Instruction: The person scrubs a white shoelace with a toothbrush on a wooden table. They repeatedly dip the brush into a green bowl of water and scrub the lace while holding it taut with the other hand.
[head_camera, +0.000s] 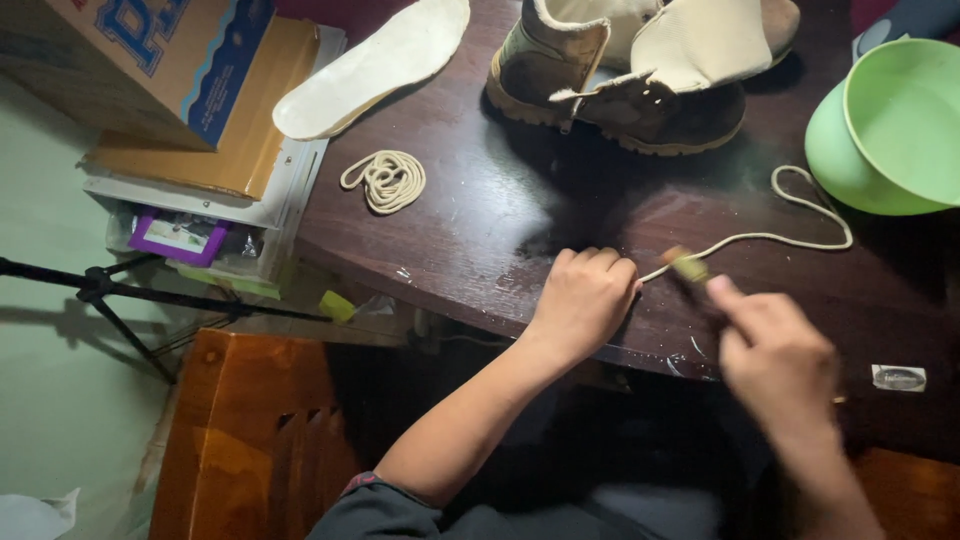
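Pinning the cream cord shoelace (745, 240) under my clenched left hand (583, 300), my right hand (775, 350) grips a small brush (687, 266) — a hard stroke could fray it.

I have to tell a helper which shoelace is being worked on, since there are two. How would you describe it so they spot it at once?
On the dark wooden table, look right of centre, below the brown suede boot and beside the green plastic bowl. The long cream cord lace lies stretched out there, one end pinned under the left hand while the right hand holds a small brush to it. The other cream lace is coiled.
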